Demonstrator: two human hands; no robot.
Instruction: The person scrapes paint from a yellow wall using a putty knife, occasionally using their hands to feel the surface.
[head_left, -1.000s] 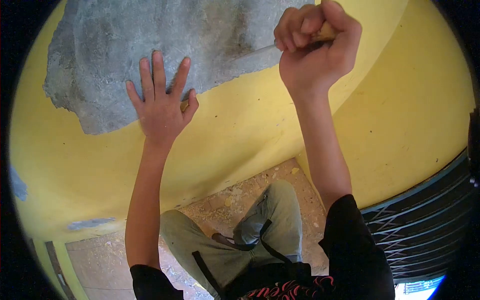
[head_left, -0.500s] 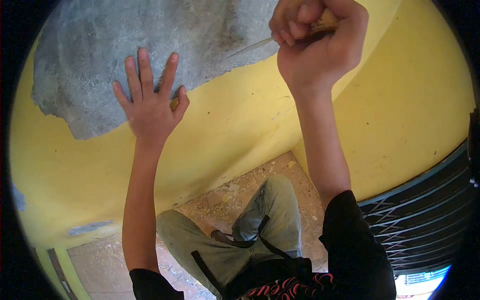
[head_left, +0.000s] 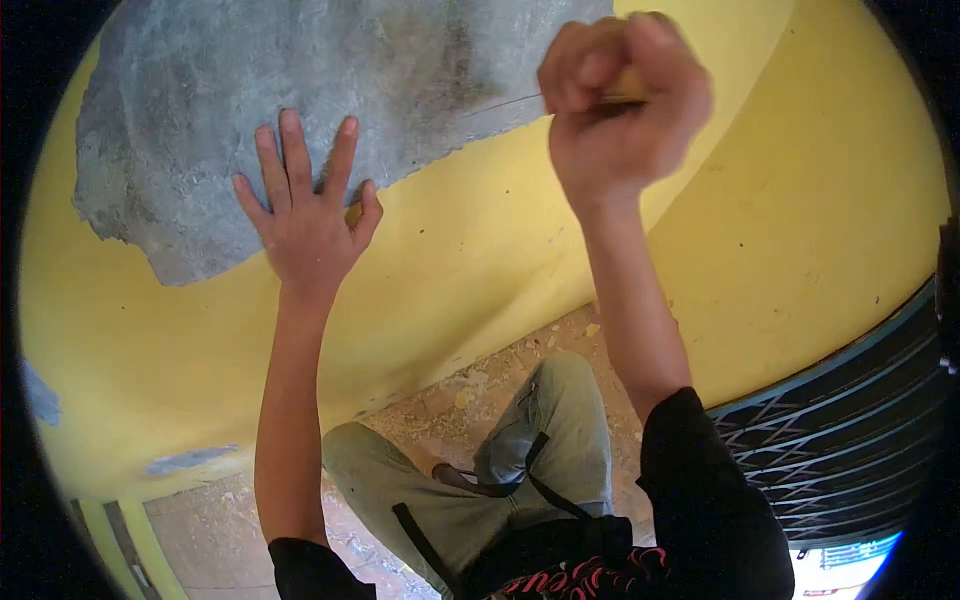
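My left hand (head_left: 315,235) lies flat with fingers spread, the fingers on the bare grey patch (head_left: 400,80) and the palm near its lower edge, by the yellow painted wall (head_left: 480,220). At the right end of the patch, my right hand (head_left: 625,140) is closed around the handle of a scraper, blurred by motion. The scraper's thin blade (head_left: 505,104) shows nearly edge-on as a dark line, pointing left over the grey surface close to the ragged paint edge. Most of the handle is hidden in my fingers.
Paint flakes litter the brown floor (head_left: 440,405) below the wall, around my bent legs (head_left: 560,430). A dark folding metal gate (head_left: 830,450) stands at the right. Small grey chipped spots (head_left: 190,459) mark the wall low on the left.
My right hand has shifted slightly left and down, and the blade has turned from a pale visible face to a thin line. The left hand stays on the wall; the view has shifted slightly.
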